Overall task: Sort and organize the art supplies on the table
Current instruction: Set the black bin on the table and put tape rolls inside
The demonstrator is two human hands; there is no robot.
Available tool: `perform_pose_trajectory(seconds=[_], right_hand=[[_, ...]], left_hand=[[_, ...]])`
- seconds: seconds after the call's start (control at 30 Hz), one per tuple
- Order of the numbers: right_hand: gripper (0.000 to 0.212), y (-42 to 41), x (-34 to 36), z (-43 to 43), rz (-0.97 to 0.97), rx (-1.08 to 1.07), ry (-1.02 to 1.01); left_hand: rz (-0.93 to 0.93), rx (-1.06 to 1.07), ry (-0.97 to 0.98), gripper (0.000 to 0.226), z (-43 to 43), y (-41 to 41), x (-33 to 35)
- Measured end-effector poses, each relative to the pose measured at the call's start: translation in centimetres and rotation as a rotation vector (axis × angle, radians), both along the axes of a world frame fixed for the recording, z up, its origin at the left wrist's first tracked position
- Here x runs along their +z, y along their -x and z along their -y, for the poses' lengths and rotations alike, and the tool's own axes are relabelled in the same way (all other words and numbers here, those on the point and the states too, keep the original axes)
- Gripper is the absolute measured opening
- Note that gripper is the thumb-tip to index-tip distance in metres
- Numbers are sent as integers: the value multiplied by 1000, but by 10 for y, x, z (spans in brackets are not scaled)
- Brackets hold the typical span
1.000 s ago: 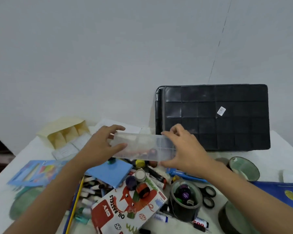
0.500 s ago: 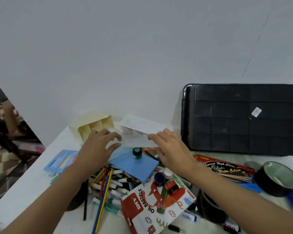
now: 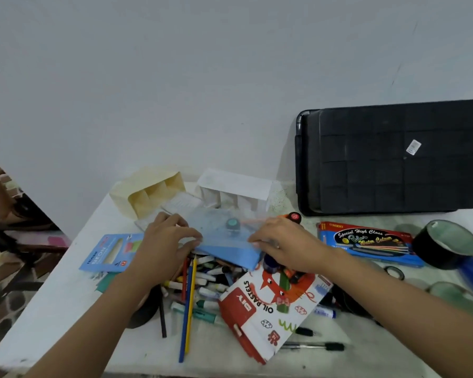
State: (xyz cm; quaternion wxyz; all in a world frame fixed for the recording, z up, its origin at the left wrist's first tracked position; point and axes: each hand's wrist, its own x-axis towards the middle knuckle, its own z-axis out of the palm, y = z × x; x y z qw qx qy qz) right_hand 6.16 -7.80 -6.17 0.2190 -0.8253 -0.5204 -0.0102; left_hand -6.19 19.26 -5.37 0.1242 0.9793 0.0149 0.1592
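Both hands are holding a translucent plastic case [image 3: 221,227] low over the heap in the middle of the counter [image 3: 66,309]. The left hand [image 3: 161,241] is gripping its left end with curled fingers, and the right hand [image 3: 281,246] is pinching its right end. The case is blurring in the picture, so I cannot tell whether it is touching the blue box [image 3: 230,257] beneath it; a small green-lidded paint pot [image 3: 232,223] is showing through it.

The sorting is looking barely begun. At the far side a cream divided organiser [image 3: 150,192] and a white divided organiser [image 3: 235,192] are sitting side by side with no supplies showing in their compartments. Loose pencils [image 3: 189,309] and crayons are lying crossed in a pile just near of the left hand. An oil pastels box [image 3: 271,306] is lying tilted over the pile's right side, with small pots on it under the right hand, and two pens [image 3: 311,346] are lying loose near the front edge.

A blue neon box [image 3: 109,252] is lying to the left. A water colour box [image 3: 366,241] and a black tape roll [image 3: 445,244] are lying to the right; a black tray [image 3: 393,159] is leaning against the far wall. Nearly everything is waiting to be grouped and put away.
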Motion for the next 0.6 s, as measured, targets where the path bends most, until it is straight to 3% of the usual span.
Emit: perform_pose_trajectory(seconds=[0.17,0.4,0.5,0.6], right_hand=[[24,10,1,6,6,-66,-59],[9,-2,24,94,126,-442,-393],[6,-24,25,150,143,-513,-264],[13,-49,20,198,58,-566,108]], left_hand=[[-75,-36,23,14,16,-9,7],[16,-236,205,22,98,-57,22],[-47,-348,236,29,157,-91,23],[-192,-449,203,28,211,-121,20]])
